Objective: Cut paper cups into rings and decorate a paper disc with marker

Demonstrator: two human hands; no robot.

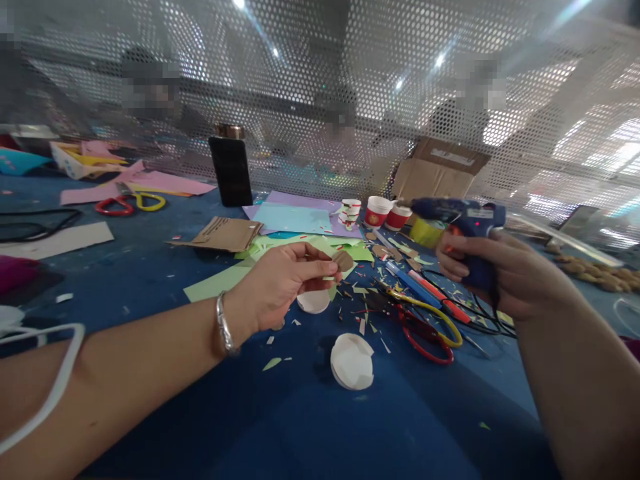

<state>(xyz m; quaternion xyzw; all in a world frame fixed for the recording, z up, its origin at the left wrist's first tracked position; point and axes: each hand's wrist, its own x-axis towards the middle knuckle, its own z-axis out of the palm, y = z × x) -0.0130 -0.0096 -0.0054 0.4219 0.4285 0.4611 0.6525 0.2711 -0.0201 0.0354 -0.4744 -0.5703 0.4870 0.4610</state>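
My left hand (pixel 283 283) is raised over the blue table (pixel 280 420) and pinches a small brown cardboard piece (pixel 343 260) between thumb and fingers; a silver bangle sits on its wrist. My right hand (pixel 505 270) is wrapped round the grip of a blue glue gun (pixel 463 217), whose nozzle points left toward the cardboard piece. Under my left hand lies a white paper cup bottom (pixel 314 301), and another white folded paper cup (pixel 352 361) lies nearer to me.
Red-and-yellow scissors (pixel 427 323) and pens (pixel 425 293) lie among paper scraps by the glue gun's black cord. Green, blue and purple sheets (pixel 295 220), torn cardboard (pixel 227 233), a black phone (pixel 231 171), red cups (pixel 377 212) and a cardboard box (pixel 437 170) stand before a perforated screen. More scissors (pixel 130 202) lie far left.
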